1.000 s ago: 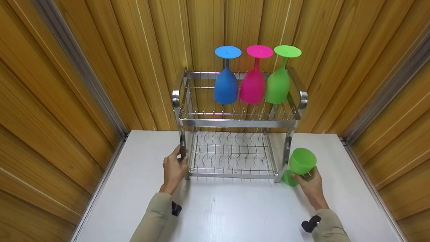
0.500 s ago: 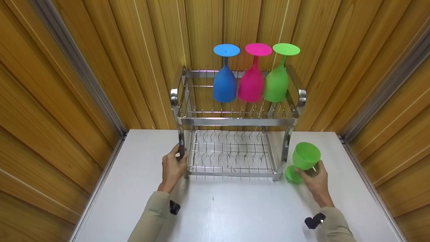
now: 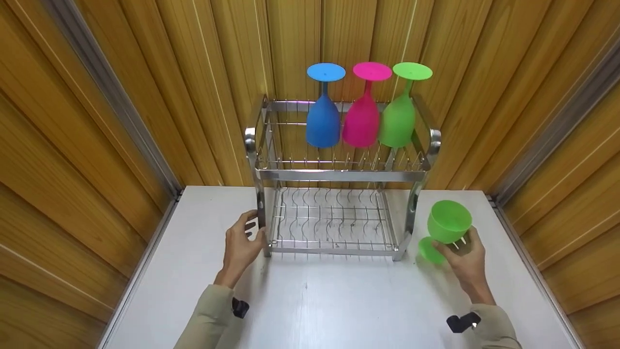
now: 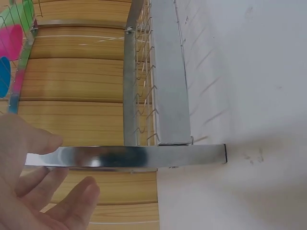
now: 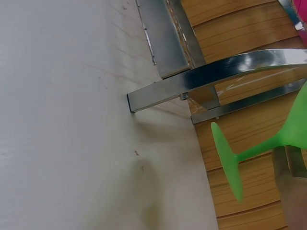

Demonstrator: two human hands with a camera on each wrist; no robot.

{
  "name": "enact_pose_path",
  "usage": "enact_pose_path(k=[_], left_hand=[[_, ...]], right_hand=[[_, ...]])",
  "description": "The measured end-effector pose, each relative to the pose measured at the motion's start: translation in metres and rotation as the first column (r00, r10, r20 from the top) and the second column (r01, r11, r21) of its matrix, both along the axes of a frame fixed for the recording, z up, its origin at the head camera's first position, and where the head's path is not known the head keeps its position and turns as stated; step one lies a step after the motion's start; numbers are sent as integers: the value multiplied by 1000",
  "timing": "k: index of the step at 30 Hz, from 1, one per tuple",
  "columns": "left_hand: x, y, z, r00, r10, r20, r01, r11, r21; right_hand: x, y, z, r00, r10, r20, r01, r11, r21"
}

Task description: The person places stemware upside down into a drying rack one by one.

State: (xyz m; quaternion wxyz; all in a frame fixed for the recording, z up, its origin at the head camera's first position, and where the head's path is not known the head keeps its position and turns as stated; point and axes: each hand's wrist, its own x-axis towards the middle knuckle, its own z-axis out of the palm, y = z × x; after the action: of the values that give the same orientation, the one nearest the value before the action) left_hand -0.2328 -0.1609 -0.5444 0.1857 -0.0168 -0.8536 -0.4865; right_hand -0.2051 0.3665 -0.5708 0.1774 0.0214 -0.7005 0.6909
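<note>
My right hand (image 3: 465, 254) holds a green plastic wine glass (image 3: 449, 222) by the lower bowl and stem, bowl up and slightly tilted, right of the rack. In the right wrist view its foot (image 5: 228, 163) shows apart from the rack's leg. A two-tier metal dish rack (image 3: 339, 175) stands in the middle. My left hand (image 3: 241, 247) is at its left front post (image 4: 110, 156), fingers loosely spread, the post passing between thumb and fingers. Upside down on the upper tier are a blue glass (image 3: 323, 121), a pink glass (image 3: 361, 121) and another green glass (image 3: 398, 123).
The rack's lower tier (image 3: 334, 251) has wavy wire dividers. A white table (image 3: 310, 300) lies under the rack. Wood-patterned panels (image 3: 218, 97) close in the back and both sides, with metal rails along the table's sides.
My right hand has carried the green wine glass to the right, away from the rack's right leg. My left hand has loosened on the post and shifted slightly left.
</note>
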Motion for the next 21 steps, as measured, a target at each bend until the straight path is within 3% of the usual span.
enact_pose_path(k=[5, 11, 21], left_hand=[[9, -4, 10, 999, -18, -39, 18, 1000, -7], [18, -3, 20, 996, -60, -66, 59, 998, -16], [37, 22, 41, 978, -194, -78, 198, 979, 44]], right_hand=[[6, -7, 12, 999, 15, -53, -18, 999, -42], [14, -15, 25, 990, 59, -130, -63, 998, -25], [28, -33, 48, 950, 184, -252, -194, 981, -16]])
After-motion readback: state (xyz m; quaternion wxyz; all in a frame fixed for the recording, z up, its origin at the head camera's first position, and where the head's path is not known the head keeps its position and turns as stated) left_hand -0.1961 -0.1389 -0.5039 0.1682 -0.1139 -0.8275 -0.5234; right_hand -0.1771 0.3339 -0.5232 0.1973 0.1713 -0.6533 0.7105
